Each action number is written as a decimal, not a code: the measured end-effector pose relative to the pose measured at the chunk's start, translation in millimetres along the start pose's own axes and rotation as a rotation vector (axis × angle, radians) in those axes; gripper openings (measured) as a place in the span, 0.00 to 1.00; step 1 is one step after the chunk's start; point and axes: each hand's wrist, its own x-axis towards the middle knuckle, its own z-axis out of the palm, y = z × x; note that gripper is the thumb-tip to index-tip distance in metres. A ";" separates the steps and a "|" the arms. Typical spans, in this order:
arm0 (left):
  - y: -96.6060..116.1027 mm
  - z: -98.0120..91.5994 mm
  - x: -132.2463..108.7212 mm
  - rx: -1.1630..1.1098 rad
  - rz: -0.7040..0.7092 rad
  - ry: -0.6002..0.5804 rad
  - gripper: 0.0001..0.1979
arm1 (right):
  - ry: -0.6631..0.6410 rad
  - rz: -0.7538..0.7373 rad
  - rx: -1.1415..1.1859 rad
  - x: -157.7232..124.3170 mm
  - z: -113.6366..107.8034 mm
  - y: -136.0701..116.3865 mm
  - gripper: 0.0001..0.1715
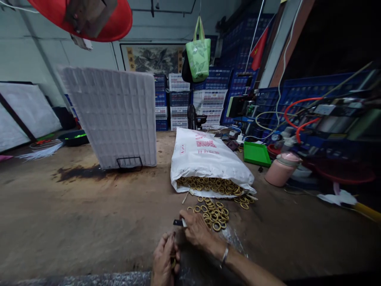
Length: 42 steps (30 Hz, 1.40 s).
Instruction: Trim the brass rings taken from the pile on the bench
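Note:
My left hand is closed near the front edge of the table, its fingers curled around a gold-coloured ring that is mostly hidden. To its upper right, my right hand grips a small knife; the dark flat blade sticks out to the left and the handle is mostly covered by the fingers. Just beyond the right hand lies a loose pile of gold-coloured rings. Behind the pile rests a white sack with red print, its mouth towards me and full of similar rings.
A white ribbed panel stands upright in a black wire holder at left. On the right are a green tray, a pink jar and tangled hoses. A red lamp shade hangs overhead. Stacked crates stand behind the table.

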 end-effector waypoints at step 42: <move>-13.5 13.1 -35.1 0.227 -0.025 -0.239 0.16 | 0.037 0.330 0.883 -64.7 -15.7 -19.8 0.11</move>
